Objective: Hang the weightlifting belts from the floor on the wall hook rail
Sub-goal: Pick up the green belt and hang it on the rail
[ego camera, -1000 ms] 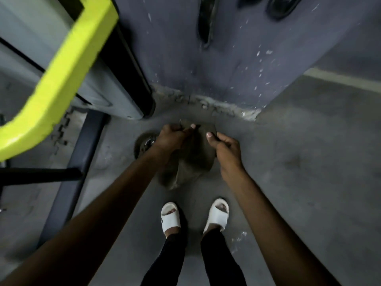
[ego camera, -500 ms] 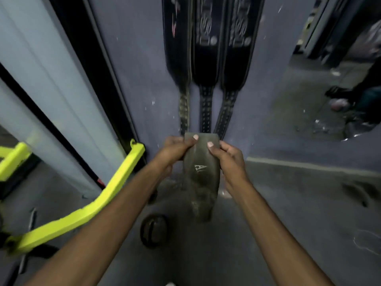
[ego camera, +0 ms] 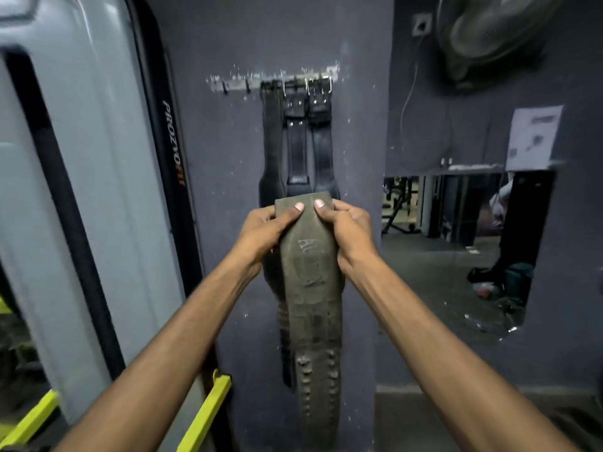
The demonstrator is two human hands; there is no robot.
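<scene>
Dusty olive belt (ego camera: 310,288) is held upright in front of the wall (ego camera: 212,190), top end pinched from both sides, tail hanging down. Left hand (ego camera: 264,233) grip is closed on its left edge, right hand (ego camera: 349,230) grip closed on its right edge, thumbs laid on the face. Three black belts (ego camera: 297,141) are hung right behind it from the hook rail (ego camera: 235,84). Two hooks at the rail's left end are bare.

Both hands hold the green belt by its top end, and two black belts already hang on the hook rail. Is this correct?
Not quite: the head view shows three black belts on the hook rail, not two. Both hands, left and right, do hold the green belt.
</scene>
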